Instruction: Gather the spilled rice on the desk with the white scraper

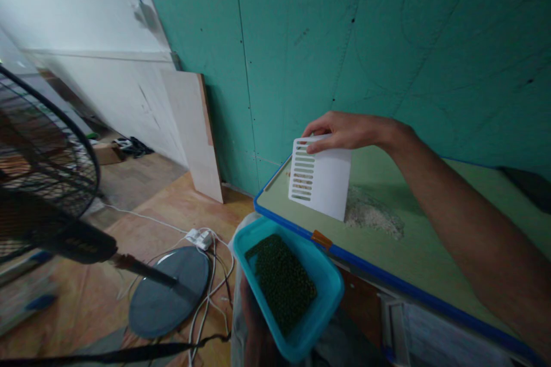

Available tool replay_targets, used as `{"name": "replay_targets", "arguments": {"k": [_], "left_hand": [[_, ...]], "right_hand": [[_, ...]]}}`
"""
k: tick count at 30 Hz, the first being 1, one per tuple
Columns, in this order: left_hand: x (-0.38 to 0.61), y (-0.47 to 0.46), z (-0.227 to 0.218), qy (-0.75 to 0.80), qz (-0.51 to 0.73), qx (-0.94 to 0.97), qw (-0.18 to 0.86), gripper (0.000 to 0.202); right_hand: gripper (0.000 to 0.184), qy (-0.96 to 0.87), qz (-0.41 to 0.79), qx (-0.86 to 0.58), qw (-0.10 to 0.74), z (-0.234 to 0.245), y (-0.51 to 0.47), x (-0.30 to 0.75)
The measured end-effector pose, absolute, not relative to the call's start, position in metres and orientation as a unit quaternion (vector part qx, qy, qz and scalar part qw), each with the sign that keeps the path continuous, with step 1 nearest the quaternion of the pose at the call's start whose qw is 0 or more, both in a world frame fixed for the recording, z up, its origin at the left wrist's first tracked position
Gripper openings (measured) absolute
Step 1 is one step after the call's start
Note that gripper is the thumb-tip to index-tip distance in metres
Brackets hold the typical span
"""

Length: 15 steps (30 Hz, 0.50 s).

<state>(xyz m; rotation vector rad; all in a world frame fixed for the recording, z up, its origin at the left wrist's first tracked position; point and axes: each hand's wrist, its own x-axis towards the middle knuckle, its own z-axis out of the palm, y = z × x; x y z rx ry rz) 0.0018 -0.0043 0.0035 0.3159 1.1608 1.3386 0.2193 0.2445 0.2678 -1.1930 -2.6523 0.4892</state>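
My right hand [333, 132] pinches the top edge of a white slotted plastic sheet [329, 175] between thumb and fingers. The sheet stands tilted over the pale green tabletop [297, 212], its lower corner beside a loose heap of pale grains [374, 215]. Below the table edge, my left hand [253, 312] supports a turquoise plastic tub [295, 352] from its left side and underneath, with its fingers mostly hidden. Small dark green beans [284, 281] cover much of the tub's bottom.
A standing fan [64, 235] with a round base [172, 298] is at left. White cables and a power strip [199, 238] lie on the floor. A pale board [193, 132] leans by the green wall [293, 40]. An orange clip [321, 239] sits on the table's blue rim.
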Motion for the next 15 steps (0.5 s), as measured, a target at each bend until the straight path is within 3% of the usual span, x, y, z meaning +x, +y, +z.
{"name": "replay_targets", "arguments": {"k": [9, 15], "left_hand": [[-0.002, -0.011, 0.011, 0.491, 0.592, 0.132, 0.625, 0.048], [0.001, -0.01, 0.013, 0.475, 0.591, 0.122, 0.64, 0.051]], "right_hand": [[0.044, -0.867, 0.175, -0.445, 0.139, 0.276, 0.248, 0.243], [0.049, -0.844, 0.073, -0.478, 0.23, 0.282, 0.247, 0.242]]}}
